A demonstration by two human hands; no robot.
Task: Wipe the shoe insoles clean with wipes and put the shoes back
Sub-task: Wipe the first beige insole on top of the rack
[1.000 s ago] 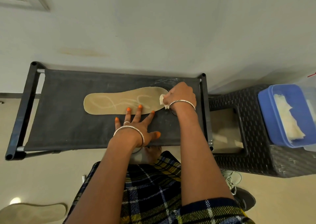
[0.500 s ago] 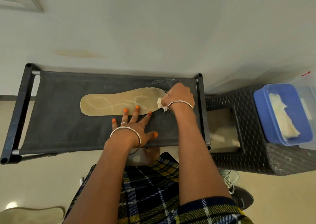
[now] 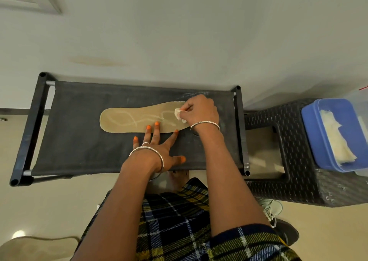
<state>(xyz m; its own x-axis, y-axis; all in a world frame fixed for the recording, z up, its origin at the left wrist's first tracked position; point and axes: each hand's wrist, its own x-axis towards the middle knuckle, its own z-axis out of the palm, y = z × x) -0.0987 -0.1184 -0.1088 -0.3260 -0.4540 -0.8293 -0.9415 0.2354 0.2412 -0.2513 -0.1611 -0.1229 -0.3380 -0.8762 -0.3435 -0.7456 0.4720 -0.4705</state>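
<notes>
From your head camera, a flat tan shoe insole (image 3: 139,119) with pale looping streaks on it lies lengthwise on the black fabric top of a black tube-framed rack (image 3: 79,141). It sits nearer the far edge and a little right of centre.

Your right hand (image 3: 201,111) is at the insole's right end. Its fingers are curled together and pinch a small crumpled white wipe (image 3: 178,113), which is pressed down on the insole's surface.

Your left hand (image 3: 157,147) lies flat on the fabric in front of the insole with its fingers straight and spread apart. Two orange-nailed fingertips (image 3: 157,123) rest on the insole's near edge and a third touches the edge further right. The little finger and thumb lie on the fabric, clear of the insole. A thin silver bangle (image 3: 205,123) circles each wrist.

To the right of the rack stands a dark woven-pattern plastic stool (image 3: 298,191). On its top sits a blue plastic container (image 3: 310,133) holding a pile of white wipes (image 3: 336,141).

On the beige floor, a second pale insole (image 3: 39,246) lies at the lower left corner, well apart from the rack. A dark shoe with pale laces (image 3: 282,227) rests by your right side, just in front of the stool. Your plaid garment (image 3: 179,221) fills the bottom centre.
</notes>
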